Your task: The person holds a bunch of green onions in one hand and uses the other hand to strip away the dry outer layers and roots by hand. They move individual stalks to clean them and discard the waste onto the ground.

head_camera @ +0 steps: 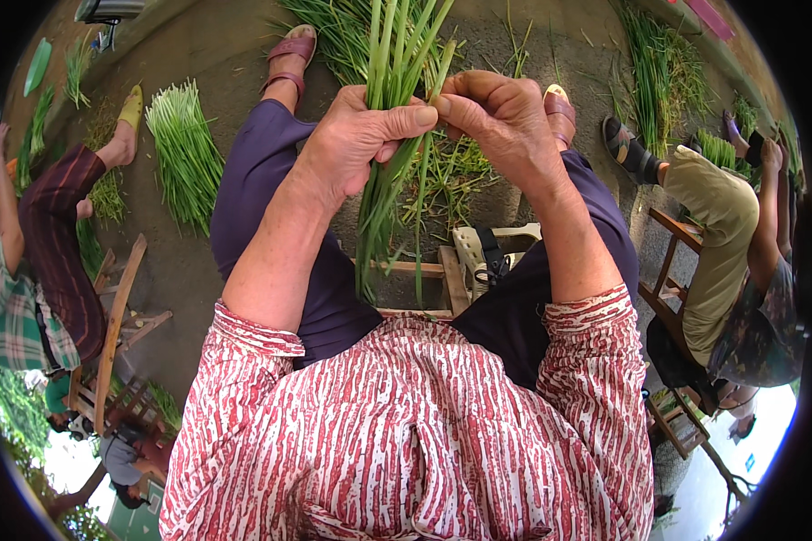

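My left hand (358, 142) is closed around a small bunch of long green stalks (394, 67), pale ends up and thin leaves hanging down between my knees. Against its thumb, my right hand (497, 115) pinches a single stalk (442, 67) between thumb and forefinger, beside the bunch. Beyond my hands lies a loose heap of green stalks (338, 40) on the ground. Below them, leafy trimmings (457, 176) are scattered between my feet. A neat pile of stalks (186, 155), pale ends aligned, rests left of my left leg.
A wooden frame (452, 280) and a cream plastic object (507, 237) with a black strap are between my legs. People sit at both sides, near wooden stools (118, 324). More stalks (656, 81) lie at the upper right, near a co-worker's sandalled foot (629, 149).
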Motion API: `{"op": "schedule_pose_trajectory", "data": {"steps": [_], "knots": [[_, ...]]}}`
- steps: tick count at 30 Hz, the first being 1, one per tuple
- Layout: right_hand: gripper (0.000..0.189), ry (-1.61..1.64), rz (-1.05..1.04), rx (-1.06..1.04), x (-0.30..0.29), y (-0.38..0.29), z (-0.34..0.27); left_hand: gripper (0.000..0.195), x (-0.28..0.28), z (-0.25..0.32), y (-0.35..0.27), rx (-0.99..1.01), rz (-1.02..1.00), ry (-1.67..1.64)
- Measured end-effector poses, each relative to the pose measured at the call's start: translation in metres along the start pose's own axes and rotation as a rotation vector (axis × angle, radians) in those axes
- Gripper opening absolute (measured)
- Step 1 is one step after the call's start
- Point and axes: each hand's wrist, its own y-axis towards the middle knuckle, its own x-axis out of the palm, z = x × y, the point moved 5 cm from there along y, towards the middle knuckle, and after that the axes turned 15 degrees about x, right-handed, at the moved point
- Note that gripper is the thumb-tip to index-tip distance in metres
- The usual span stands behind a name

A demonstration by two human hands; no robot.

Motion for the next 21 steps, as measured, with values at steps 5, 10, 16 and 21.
{"op": "schedule_pose_trajectory", "data": {"steps": [5, 10, 16, 21], "knots": [[0.023, -0.055, 0.037, -0.015, -0.001, 0.001, 0.003, 0.017, 0.0, 0.0, -0.001, -0.003, -0.042, 0.034], [0.024, -0.164, 0.126, -0.06, -0.003, 0.001, 0.007, 0.016, 0.003, 0.002, -0.003, -0.008, -0.044, 0.04], [0.02, -0.166, 0.256, -0.139, -0.014, 0.0, 0.001, 0.019, 0.0, -0.001, -0.003, -0.001, -0.054, 0.036], [0.02, 0.07, 0.339, -0.114, -0.043, 0.003, 0.007, 0.017, 0.0, 0.0, -0.004, -0.001, -0.051, 0.008]]}}
